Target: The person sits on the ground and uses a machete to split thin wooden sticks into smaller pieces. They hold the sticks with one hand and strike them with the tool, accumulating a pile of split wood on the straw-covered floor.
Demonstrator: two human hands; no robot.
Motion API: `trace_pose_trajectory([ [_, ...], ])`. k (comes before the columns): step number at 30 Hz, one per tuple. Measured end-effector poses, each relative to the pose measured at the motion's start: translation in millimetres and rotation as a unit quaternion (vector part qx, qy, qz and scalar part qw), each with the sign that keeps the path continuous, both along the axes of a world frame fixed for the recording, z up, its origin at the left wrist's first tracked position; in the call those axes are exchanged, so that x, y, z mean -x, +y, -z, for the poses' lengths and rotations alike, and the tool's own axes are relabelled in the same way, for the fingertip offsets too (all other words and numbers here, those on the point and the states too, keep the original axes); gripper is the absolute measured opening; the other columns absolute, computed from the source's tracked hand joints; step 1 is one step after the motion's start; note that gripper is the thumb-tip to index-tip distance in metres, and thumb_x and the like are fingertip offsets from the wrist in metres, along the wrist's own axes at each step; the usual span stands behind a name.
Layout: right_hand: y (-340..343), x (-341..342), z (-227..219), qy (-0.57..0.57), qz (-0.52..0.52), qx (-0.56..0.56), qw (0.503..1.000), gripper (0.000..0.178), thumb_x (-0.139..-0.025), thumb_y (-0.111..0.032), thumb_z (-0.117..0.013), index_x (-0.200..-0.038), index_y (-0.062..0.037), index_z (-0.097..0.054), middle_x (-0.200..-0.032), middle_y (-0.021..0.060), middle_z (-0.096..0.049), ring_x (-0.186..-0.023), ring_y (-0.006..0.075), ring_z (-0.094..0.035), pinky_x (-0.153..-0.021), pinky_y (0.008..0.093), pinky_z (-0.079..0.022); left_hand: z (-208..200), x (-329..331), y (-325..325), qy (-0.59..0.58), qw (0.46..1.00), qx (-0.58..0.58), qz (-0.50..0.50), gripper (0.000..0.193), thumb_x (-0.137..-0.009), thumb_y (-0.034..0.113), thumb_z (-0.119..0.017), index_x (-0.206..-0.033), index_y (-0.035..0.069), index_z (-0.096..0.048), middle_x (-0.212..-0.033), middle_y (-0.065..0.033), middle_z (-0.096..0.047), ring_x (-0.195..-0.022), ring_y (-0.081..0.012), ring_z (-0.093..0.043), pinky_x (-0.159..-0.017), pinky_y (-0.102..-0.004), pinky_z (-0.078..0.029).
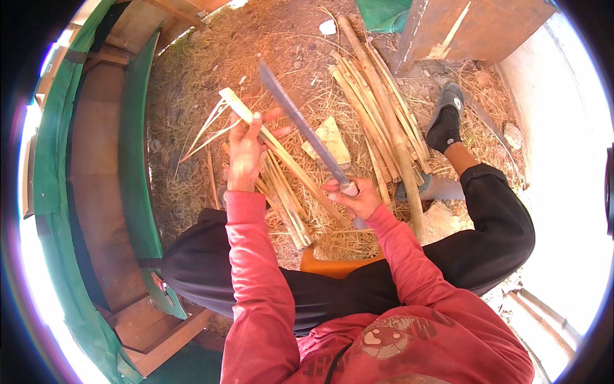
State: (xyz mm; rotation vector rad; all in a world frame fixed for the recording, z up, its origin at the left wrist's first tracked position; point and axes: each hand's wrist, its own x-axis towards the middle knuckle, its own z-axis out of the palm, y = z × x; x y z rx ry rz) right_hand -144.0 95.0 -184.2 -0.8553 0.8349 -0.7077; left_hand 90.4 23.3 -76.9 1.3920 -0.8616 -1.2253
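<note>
My left hand [243, 160] is closed around a split bamboo strip [295, 168], with the thumb on its upper face. The strip slants from upper left to lower right, and thin slivers [208, 131] peel away from its far end. In my right hand [364, 200] is the handle of a machete [300, 121]. Its long dark blade points up and to the left, apart from the strip and to the right of it. A pile of cut bamboo strips [281, 198] lies on the ground below my left hand.
Longer bamboo poles and splits [384, 121] lie to the right of the blade. A yellowish block [329, 142] rests on the straw-strewn ground [204, 64]. An orange seat [332, 265] shows between my legs. Green-covered wooden framing [137, 173] lines the left; a wooden panel [470, 29] stands far right.
</note>
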Motion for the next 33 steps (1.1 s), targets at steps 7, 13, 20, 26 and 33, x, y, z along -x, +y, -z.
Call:
trace_pose_trajectory([
  [7,1.6,-11.6,24.8,0.096,0.088,0.007,0.992,0.029,-0.082,-0.013,-0.076,-0.108,-0.0047,-0.067,-0.081,0.0021,-0.066,-0.074,0.0103,-0.060,-0.069,0.0284,-0.051,-4.4,2.0,13.1,0.107,0.988,0.104,-0.025,0.061,-0.098,0.018,-0.052,-0.148,0.028,-0.018,-0.103,-0.0136,-0.066,-0.097,-0.0348,-0.067,-0.077,-0.0456,-0.058],
  [13,9.2,-23.2,49.9,0.119,0.166,0.065,0.977,0.025,-0.081,-0.017,-0.077,-0.101,-0.0055,-0.067,-0.074,0.0022,-0.063,-0.049,0.0062,-0.050,-0.043,0.0244,-0.041,11.5,5.0,16.7,0.099,0.994,0.043,-0.030,0.056,-0.100,0.052,-0.036,-0.141,0.014,-0.031,-0.091,-0.0148,-0.069,-0.096,-0.0334,-0.068,-0.080,-0.0400,-0.057],
  [20,-9.4,-6.7,36.4,0.089,0.294,-0.093,0.947,0.015,-0.086,-0.010,-0.071,-0.091,0.0005,-0.063,-0.071,0.0080,-0.065,-0.040,0.0085,-0.048,-0.034,0.0244,-0.036,6.2,12.5,30.2,-0.040,0.997,0.031,-0.065,0.044,-0.102,0.046,-0.037,-0.131,0.013,-0.043,-0.105,-0.0196,-0.069,-0.091,-0.0302,-0.070,-0.073,-0.0341,-0.057],
  [26,-7.5,7.8,53.0,0.140,0.267,-0.069,0.951,0.009,-0.080,-0.001,-0.066,-0.089,-0.0005,-0.063,-0.069,0.0072,-0.063,-0.058,0.0122,-0.061,-0.045,0.0269,-0.045,18.7,7.1,-4.8,-0.126,0.921,0.286,-0.233,0.017,-0.103,0.026,-0.044,-0.100,0.009,-0.045,-0.073,-0.0022,-0.046,-0.072,-0.0173,-0.056,-0.072,-0.0316,-0.047],
  [33,15.4,-2.6,73.1,0.364,0.016,0.062,0.929,0.029,-0.080,-0.020,-0.065,-0.097,0.0028,-0.067,-0.078,0.0210,-0.067,-0.072,0.0320,-0.065,-0.069,0.0420,-0.053,71.6,24.3,-17.0,-0.185,0.884,0.337,-0.266,0.024,-0.101,0.028,-0.048,-0.088,0.010,-0.040,-0.074,-0.0002,-0.039,-0.065,-0.0101,-0.040,-0.060,-0.0255,-0.037],
])
